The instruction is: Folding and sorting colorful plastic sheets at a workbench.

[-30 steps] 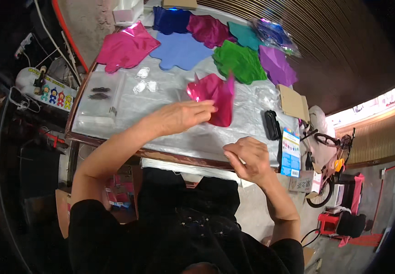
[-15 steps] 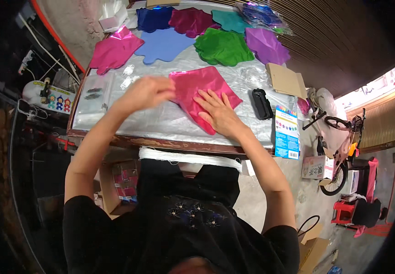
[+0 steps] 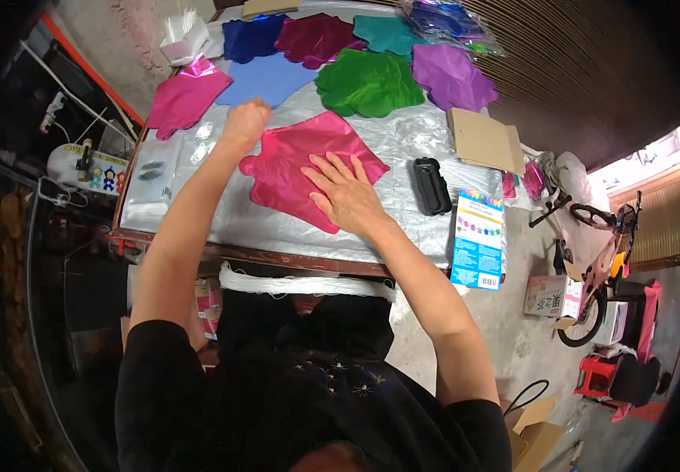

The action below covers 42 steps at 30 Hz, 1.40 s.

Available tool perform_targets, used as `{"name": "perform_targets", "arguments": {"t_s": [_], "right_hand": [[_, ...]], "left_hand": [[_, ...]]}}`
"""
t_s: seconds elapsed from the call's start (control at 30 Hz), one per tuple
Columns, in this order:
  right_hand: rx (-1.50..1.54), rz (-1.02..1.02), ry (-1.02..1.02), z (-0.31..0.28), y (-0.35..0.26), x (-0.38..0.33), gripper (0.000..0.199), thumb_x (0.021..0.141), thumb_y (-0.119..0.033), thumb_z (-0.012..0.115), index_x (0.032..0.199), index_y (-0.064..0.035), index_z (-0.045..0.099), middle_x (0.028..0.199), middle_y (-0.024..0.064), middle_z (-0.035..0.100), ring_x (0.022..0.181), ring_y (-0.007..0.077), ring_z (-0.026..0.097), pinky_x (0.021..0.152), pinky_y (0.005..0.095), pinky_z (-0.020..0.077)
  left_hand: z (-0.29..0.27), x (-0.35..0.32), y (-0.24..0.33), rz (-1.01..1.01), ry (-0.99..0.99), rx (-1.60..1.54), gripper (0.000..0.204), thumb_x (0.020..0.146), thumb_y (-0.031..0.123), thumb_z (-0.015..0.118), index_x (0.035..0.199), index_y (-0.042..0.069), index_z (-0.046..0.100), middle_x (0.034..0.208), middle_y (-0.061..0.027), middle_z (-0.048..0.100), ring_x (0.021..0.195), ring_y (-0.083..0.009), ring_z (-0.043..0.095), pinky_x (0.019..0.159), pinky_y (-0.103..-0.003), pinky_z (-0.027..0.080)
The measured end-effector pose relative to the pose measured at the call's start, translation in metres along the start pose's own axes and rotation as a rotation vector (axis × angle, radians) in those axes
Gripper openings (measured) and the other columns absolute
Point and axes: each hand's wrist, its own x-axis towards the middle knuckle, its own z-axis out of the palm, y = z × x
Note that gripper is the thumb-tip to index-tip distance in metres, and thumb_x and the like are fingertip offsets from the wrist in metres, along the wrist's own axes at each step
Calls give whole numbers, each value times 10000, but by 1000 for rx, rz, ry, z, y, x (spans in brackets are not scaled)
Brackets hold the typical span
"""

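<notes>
Now the shiny pink wavy-edged foil sheet (image 3: 283, 179) lies open, just slightly creased, right hand (image 3: 345, 197) spread on it, left hand (image 3: 246, 123) curled.

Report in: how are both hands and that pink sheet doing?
Right hand flat on pink sheet; left hand curled near its upper-left edge. Sheet spread on grey cover. Black object right of sheet, apart.

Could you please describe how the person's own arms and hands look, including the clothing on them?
The left hand and right hand wear no gloves, and no watch or bracelet shows. The arms are bare below short black sleeves, part of a black top with small starburst-like decorations on its front.
</notes>
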Motion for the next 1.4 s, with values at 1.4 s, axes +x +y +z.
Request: {"name": "perform_targets", "arguments": {"t_s": [1.4], "right_hand": [[-143,88,106,68,8,181,556,1056,-419,460,1533,-135,423,1612,138,378,1498,349,328,1197,596,230]], "left_hand": [[-31,50,-118,-510,153,-896,381,838,372,783,1102,96,775,908,-84,761,813,-149,682,744,-343,530]]}}
